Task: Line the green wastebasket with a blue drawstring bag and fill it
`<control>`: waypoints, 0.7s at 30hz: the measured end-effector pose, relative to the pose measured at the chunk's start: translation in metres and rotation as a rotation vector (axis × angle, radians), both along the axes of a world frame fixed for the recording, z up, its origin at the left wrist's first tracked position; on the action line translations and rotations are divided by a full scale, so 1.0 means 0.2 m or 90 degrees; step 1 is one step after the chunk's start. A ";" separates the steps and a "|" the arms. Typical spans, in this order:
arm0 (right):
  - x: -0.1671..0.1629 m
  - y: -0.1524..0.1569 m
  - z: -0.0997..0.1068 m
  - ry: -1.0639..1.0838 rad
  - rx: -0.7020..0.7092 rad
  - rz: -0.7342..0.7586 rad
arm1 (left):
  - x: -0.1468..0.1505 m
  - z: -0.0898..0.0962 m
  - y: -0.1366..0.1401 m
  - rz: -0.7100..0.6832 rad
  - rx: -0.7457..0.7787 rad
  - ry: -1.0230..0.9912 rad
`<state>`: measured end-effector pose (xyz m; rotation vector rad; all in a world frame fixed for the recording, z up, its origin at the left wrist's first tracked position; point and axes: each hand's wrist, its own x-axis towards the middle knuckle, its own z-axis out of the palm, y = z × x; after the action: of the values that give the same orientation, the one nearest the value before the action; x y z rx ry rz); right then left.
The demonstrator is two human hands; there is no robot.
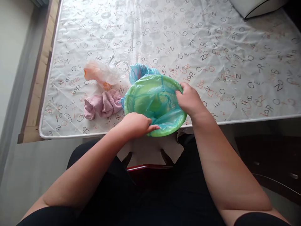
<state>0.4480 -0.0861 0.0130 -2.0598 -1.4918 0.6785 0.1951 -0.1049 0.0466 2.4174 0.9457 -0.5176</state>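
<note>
A round green bin (141,103) is tilted with its mouth facing me at the mattress edge. A thin blue plastic bag (170,121) lines its inside and is folded over part of the rim. My left hand (138,125) is closed on the near rim, with the thumb over the bag and the other fingers mostly hidden. On the right side of the rim, my right hand (189,97) grips bin and bag together. Behind the bin lies another crumpled blue plastic bag (141,70).
Left of the bin are a pink cloth (102,103) and a crumpled clear-and-orange plastic bag (101,72). They rest on a white mattress (211,47) printed with letters. A white object with dark piping (261,8) is at the far right. A red-edged stool (150,167) shows between my legs.
</note>
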 end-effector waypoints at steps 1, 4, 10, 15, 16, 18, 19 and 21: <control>0.00 0.00 0.00 0.001 -0.009 -0.001 | -0.01 -0.02 0.01 0.009 0.014 -0.043; 0.00 0.00 0.00 0.009 -0.020 -0.010 | -0.10 -0.04 0.09 0.056 0.064 -0.312; 0.01 0.01 -0.01 0.036 -0.037 -0.026 | -0.29 -0.05 0.28 0.310 0.179 -0.544; 0.01 0.01 -0.01 0.033 -0.035 -0.026 | -0.31 -0.10 0.34 0.418 0.209 -0.546; 0.01 0.01 0.00 0.034 -0.035 -0.028 | -0.30 -0.11 0.33 0.412 0.214 -0.549; 0.02 0.01 0.00 0.034 -0.039 -0.030 | -0.29 -0.12 0.33 0.410 0.220 -0.543; 0.02 0.01 0.00 0.033 -0.043 -0.030 | -0.29 -0.13 0.33 0.417 0.218 -0.534; 0.01 0.01 0.00 0.029 -0.050 -0.030 | -0.29 -0.15 0.33 0.446 0.210 -0.513</control>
<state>0.4509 -0.0835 0.0133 -2.1164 -1.4076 0.7708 0.1376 -0.0387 0.0170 2.0175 1.4158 0.8458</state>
